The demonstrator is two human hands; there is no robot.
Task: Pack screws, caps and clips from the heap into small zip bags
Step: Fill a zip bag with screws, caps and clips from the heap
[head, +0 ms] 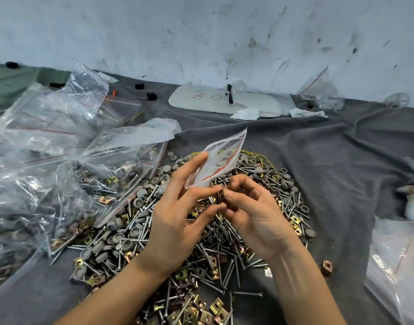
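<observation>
Two bare hands up over the heap (140,231) of hardware on grey cloth (330,172). Nearest the bottom edge, loose brass clips (216,306) and long screws (234,270); grey caps (121,241) thicker on the heap's left and far sides. Left hand (175,214) palm toward camera, fingers spread, pinching the lower corner of a small zip bag (222,158). Bag raised above the heap's middle, tilted, red stripe across it; contents unclear through the plastic. Right hand (255,216) just beside, fingers curled, thumb and fingertips gripping one held clip (221,195) right at the bag's lower edge. Left of heap, large clear bags (49,160), crumpled, part-filled with the same screws, caps and clips. Right edge, milky plastic bag (398,266). Further back, white oval board (224,102) with red scribble, then another zip bag of small screws (323,97) against the scuffed pale wall (201,31).
</observation>
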